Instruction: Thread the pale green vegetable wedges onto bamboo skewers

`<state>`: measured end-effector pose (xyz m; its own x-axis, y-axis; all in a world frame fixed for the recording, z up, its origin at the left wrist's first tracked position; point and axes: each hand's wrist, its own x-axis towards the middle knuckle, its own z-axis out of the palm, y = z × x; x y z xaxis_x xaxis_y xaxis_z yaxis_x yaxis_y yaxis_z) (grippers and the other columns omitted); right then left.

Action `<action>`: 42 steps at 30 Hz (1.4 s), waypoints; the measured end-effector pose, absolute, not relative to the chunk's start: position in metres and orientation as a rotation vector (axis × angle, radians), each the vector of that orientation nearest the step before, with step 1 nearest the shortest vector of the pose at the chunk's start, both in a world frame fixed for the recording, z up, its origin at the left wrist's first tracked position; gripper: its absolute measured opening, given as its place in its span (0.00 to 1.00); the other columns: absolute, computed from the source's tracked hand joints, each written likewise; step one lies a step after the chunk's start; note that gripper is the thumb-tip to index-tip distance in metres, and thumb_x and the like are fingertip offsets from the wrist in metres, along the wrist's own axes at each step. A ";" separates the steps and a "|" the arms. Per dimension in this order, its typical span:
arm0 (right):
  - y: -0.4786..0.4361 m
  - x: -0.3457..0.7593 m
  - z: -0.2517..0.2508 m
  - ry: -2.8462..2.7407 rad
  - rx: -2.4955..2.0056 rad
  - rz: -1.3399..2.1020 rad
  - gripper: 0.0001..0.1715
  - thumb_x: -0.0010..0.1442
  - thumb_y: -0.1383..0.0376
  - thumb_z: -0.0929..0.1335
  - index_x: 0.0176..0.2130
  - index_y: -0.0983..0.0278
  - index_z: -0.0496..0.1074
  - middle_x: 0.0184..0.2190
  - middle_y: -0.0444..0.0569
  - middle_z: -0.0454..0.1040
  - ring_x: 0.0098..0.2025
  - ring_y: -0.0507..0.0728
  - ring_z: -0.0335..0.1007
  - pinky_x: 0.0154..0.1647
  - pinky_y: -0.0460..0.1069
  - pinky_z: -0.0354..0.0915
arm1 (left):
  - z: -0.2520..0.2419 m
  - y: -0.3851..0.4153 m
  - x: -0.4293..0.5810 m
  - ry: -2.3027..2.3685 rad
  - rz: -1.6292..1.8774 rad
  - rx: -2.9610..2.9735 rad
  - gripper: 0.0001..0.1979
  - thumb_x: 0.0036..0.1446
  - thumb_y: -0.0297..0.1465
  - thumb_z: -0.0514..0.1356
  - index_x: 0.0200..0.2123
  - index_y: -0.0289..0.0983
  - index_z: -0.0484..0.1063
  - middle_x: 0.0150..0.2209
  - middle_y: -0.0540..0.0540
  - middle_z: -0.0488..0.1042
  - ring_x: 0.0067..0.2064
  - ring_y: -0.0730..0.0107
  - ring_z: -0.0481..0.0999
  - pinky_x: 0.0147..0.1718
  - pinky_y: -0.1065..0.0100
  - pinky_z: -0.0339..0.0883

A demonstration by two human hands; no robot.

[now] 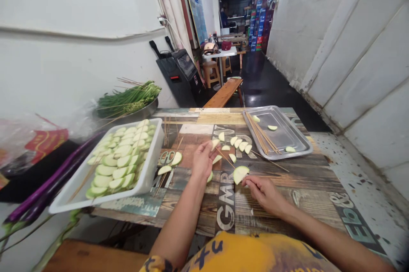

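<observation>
My left hand (204,157) is closed at the upper end of a thin bamboo skewer (225,157), with a pale vegetable slice (215,144) at its fingertips. From there the skewer slants down to a larger half-round slice with a green rim (241,174). My right hand (260,191) pinches that slice by its right edge. Whether the skewer's tip has entered it, I cannot tell. Several cut pieces (238,143) lie on the wood-patterned table just beyond my hands. Another slice (210,177) is partly hidden by my left wrist.
At left stands a white tub (153,148) heaped with slices; scissors (166,157) and loose skewers lie beside it. A metal tray (298,135) holds a bundle of skewers (260,133). Behind the tub is a bowl of greens (131,99); long purple eggplants (60,174) lie left.
</observation>
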<state>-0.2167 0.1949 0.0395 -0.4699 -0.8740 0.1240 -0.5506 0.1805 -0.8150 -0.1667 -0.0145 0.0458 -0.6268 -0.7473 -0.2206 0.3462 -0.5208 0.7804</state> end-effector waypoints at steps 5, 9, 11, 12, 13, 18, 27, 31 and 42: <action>0.195 -0.218 0.040 2.062 -1.330 -1.214 0.16 0.62 0.63 0.56 0.32 0.66 0.69 0.22 0.44 0.66 0.24 0.50 0.60 0.27 0.44 0.56 | 0.045 -0.017 -0.165 -0.940 -2.403 0.790 0.08 0.53 0.29 0.58 0.36 0.32 0.69 0.33 0.40 0.76 0.36 0.68 0.77 0.38 0.67 0.71; 0.194 -0.216 0.039 2.001 -1.250 -1.261 0.17 0.62 0.61 0.57 0.32 0.66 0.68 0.19 0.42 0.61 0.21 0.49 0.55 0.22 0.43 0.52 | 0.046 -0.013 -0.165 -0.987 -2.349 0.738 0.07 0.53 0.28 0.58 0.36 0.31 0.70 0.33 0.41 0.76 0.37 0.68 0.77 0.38 0.67 0.70; 0.194 -0.215 0.039 1.928 -1.170 -1.305 0.18 0.62 0.58 0.58 0.31 0.66 0.68 0.16 0.40 0.58 0.18 0.48 0.51 0.19 0.43 0.49 | 0.047 -0.010 -0.165 -1.007 -2.293 0.719 0.07 0.52 0.27 0.59 0.36 0.31 0.70 0.33 0.41 0.76 0.36 0.69 0.77 0.40 0.67 0.70; 0.193 -0.214 0.039 1.875 -1.118 -1.330 0.18 0.61 0.57 0.58 0.31 0.66 0.68 0.15 0.39 0.56 0.18 0.47 0.50 0.18 0.42 0.47 | 0.047 -0.008 -0.166 -1.013 -2.278 0.715 0.07 0.52 0.27 0.59 0.36 0.31 0.70 0.33 0.41 0.76 0.36 0.69 0.77 0.40 0.67 0.70; 0.193 -0.214 0.039 1.810 -1.052 -1.356 0.18 0.60 0.56 0.59 0.31 0.66 0.68 0.14 0.37 0.54 0.17 0.47 0.48 0.17 0.42 0.46 | 0.047 -0.008 -0.166 -1.015 -2.273 0.713 0.07 0.52 0.26 0.59 0.35 0.31 0.71 0.33 0.42 0.77 0.36 0.69 0.77 0.41 0.67 0.69; 0.193 -0.218 0.039 1.325 -0.601 -1.466 0.18 0.57 0.52 0.62 0.34 0.65 0.65 0.10 0.31 0.48 0.09 0.44 0.35 0.10 0.41 0.38 | 0.044 -0.007 -0.168 -0.986 -2.320 0.715 0.07 0.51 0.27 0.60 0.35 0.31 0.71 0.33 0.41 0.77 0.37 0.69 0.77 0.41 0.67 0.69; 0.192 -0.213 0.029 2.041 -1.215 -1.345 0.17 0.61 0.59 0.59 0.32 0.66 0.71 0.24 0.47 0.71 0.26 0.52 0.66 0.29 0.45 0.61 | 0.043 0.001 -0.172 -0.938 -2.312 0.750 0.06 0.51 0.26 0.60 0.34 0.30 0.71 0.33 0.41 0.77 0.36 0.68 0.77 0.44 0.63 0.68; 0.194 -0.210 0.023 2.313 -1.389 -1.130 0.19 0.62 0.62 0.56 0.36 0.66 0.72 0.30 0.53 0.75 0.32 0.56 0.70 0.35 0.48 0.62 | 0.043 0.004 -0.173 -0.931 -2.309 0.752 0.06 0.51 0.26 0.60 0.34 0.30 0.70 0.33 0.41 0.76 0.36 0.68 0.77 0.45 0.61 0.68; 0.189 -0.215 0.029 1.932 -1.060 -1.400 0.18 0.62 0.57 0.58 0.33 0.67 0.68 0.15 0.38 0.53 0.18 0.48 0.49 0.18 0.42 0.49 | 0.041 0.017 -0.173 -1.007 -2.443 0.685 0.07 0.50 0.28 0.61 0.34 0.31 0.72 0.34 0.41 0.76 0.36 0.68 0.77 0.44 0.61 0.68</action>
<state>-0.2148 0.1887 0.0289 -0.5555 -0.8310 0.0307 -0.2881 0.1577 -0.9445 -0.1730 0.0166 0.0414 -0.7956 -0.5359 -0.2827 0.1810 -0.6556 0.7331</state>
